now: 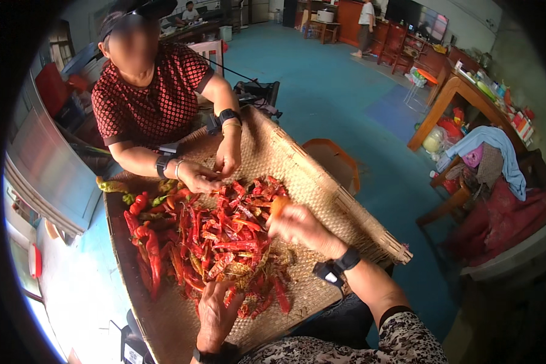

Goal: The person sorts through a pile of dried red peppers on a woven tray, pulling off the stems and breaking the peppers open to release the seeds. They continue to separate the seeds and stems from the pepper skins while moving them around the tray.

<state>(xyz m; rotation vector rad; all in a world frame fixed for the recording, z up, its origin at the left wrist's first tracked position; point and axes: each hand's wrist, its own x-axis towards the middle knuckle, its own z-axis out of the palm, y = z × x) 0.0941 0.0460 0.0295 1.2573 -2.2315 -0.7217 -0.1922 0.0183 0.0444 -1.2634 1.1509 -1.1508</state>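
Observation:
A pile of dried red chili peppers (230, 233), some yellowed and wrinkled, lies in a large woven bamboo tray (297, 164). My left hand (217, 315) is at the pile's near edge, fingers bent over the peppers and thumb apart; I see nothing held in it. Over the pile's right side, my right hand (303, 232) is closed on a small orange chili pepper (279, 205), both blurred by motion. Glossier, larger red peppers (151, 255) lie along the tray's left side. A few green peppers (112, 185) are at its far left corner.
Across the tray a co-worker (155, 91) has both hands (209, 173) close together over the pile's far edge. An orange-rimmed stool (337, 155) stands beyond the tray's right edge. A wooden chair heaped with clothes (491, 164) is farther right.

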